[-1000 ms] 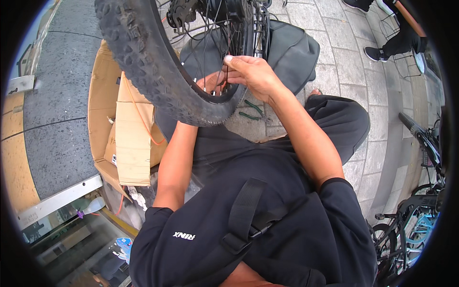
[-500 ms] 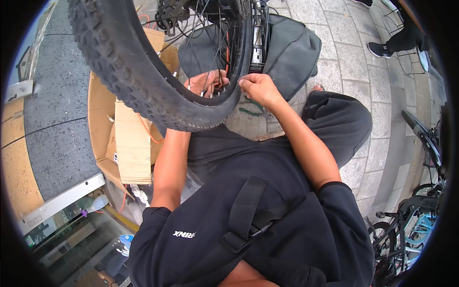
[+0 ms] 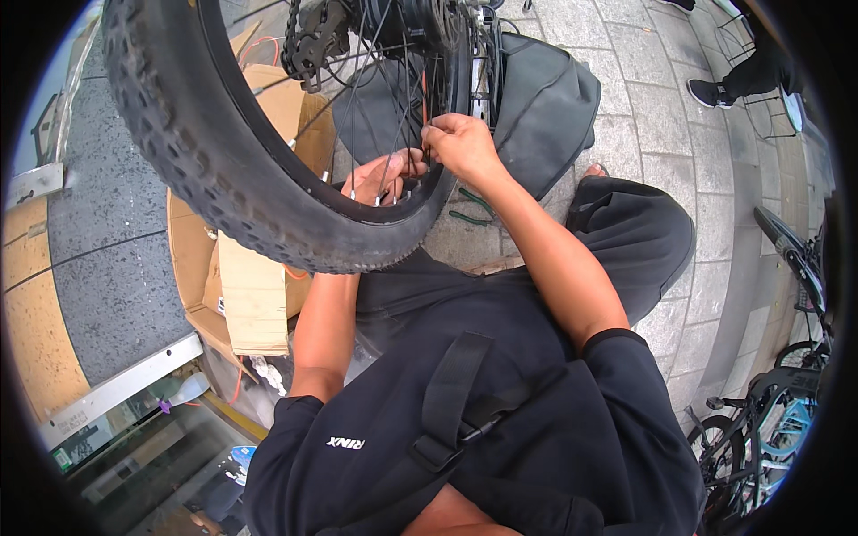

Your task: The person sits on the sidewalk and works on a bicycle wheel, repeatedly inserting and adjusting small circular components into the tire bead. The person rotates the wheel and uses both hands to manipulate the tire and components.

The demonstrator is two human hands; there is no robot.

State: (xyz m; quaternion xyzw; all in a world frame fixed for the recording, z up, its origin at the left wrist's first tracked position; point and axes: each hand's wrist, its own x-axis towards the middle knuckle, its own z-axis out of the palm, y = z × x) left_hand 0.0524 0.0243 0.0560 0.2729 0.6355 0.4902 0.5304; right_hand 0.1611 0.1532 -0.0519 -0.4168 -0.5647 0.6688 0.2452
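Note:
A bicycle wheel [image 3: 295, 219] with a knobby black tyre stands in front of me, its spokes [image 3: 355, 134] running up to a dark hub [image 3: 420, 31]. My left hand [image 3: 380, 177] reaches in among the spokes beside the inner rim, its fingers curled and partly covered by them. My right hand [image 3: 462, 147] is at the rim's right side, thumb and forefinger pinched together by the spokes. What either hand grips is too small or hidden to name. An orange strand [image 3: 425, 94] hangs just above the right fingertips.
Left of the wheel stands an open cardboard box [image 3: 255, 299]. Dark grey bags [image 3: 545, 107] and green-handled pliers [image 3: 474, 210] lie on the paving beyond my hands. Parked bicycles [image 3: 760, 429] line the right, and another person's shoe [image 3: 712, 93] shows at upper right.
My right hand has moved up and left, from outside the tyre to the spokes. The wheel has shifted a little left and down. My left hand stays among the spokes.

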